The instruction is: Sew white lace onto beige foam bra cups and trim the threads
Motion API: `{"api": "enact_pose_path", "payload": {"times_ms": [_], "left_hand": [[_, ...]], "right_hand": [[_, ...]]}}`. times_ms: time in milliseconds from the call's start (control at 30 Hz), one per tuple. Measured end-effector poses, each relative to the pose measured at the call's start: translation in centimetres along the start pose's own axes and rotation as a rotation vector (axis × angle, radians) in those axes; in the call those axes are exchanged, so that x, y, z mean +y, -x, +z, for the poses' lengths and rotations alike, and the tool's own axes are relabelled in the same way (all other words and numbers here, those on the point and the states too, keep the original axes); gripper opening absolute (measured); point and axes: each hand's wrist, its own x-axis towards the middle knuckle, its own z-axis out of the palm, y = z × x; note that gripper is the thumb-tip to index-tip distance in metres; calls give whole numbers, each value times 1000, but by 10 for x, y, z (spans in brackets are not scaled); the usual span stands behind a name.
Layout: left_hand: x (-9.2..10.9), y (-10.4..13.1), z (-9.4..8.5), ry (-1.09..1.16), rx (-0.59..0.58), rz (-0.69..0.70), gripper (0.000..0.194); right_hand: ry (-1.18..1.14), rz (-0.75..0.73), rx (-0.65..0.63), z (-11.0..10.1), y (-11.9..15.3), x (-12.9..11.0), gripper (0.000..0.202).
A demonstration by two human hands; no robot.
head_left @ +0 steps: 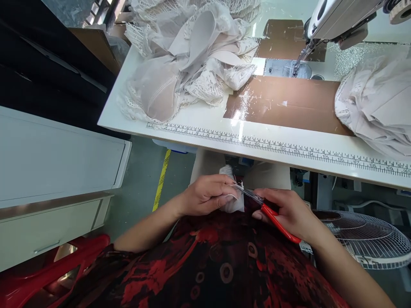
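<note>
My left hand pinches a small white piece of fabric, which hangs below and behind the fingers in front of my lap. Loose white threads stick out at its fingertips. In my right hand is a pair of red-handled scissors. Their metal blades point left and meet the fabric and threads beside my left fingertips. How far the blades are apart is too small to tell.
A white sewing table with a printed ruler edge stands ahead. It carries a heap of white lace bras, a sewing machine, brown cardboard and a white fabric pile. A fan is at right, a red stool at left.
</note>
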Motion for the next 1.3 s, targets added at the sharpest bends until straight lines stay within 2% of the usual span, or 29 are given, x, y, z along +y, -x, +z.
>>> {"api": "enact_pose_path", "payload": {"times_ms": [100, 433, 867, 1033, 1133, 1200, 1233, 1300], "left_hand": [[1, -2, 2, -7, 29, 19, 19], [-1, -5, -1, 66, -20, -17, 19], [-1, -6, 0, 13, 7, -15, 19], [1, -10, 0, 59, -8, -48, 19], [4, -10, 4, 140, -22, -114, 18], [4, -7, 9, 287, -16, -244, 17], [4, -4, 11, 403, -30, -334, 23], [0, 1, 11, 682, -117, -511, 52]], "right_hand": [[2, -22, 9, 0, -1, -1, 22], [20, -37, -2, -1, -6, -5, 25], [32, -50, 63, 7, -3, 8, 14], [-176, 13, 96, 12, -3, 12, 17], [-319, 91, 108, 20, -5, 27, 23], [-362, 126, 102, 28, -6, 41, 26], [-371, 136, 104, 32, -6, 48, 27], [-370, 146, 150, 38, -6, 62, 30]]}}
